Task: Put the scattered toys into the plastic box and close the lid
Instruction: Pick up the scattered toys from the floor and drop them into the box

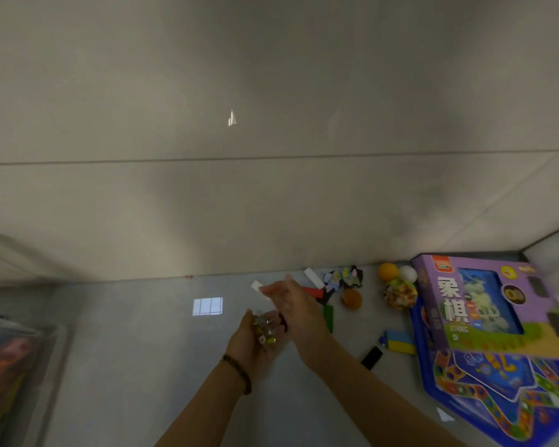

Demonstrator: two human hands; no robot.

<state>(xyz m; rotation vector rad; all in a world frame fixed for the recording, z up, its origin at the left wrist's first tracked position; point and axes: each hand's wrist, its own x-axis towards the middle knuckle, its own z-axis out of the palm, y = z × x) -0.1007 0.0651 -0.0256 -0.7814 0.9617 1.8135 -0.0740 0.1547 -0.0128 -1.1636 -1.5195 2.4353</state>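
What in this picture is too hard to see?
Head view:
- Box: cut off by the left edge, blurred; contents just coloured smears.
- Bits in the left hand: too small and blurry to name.
- Red block: partly behind the right hand.
- Blue board: partly under the purple box, cut off below.

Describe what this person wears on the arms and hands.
No sleeves are in view on either arm. The left wrist carries a dark beaded bracelet. The left hand and the right hand wear no gloves. No ring or watch shows, though the picture is soft.
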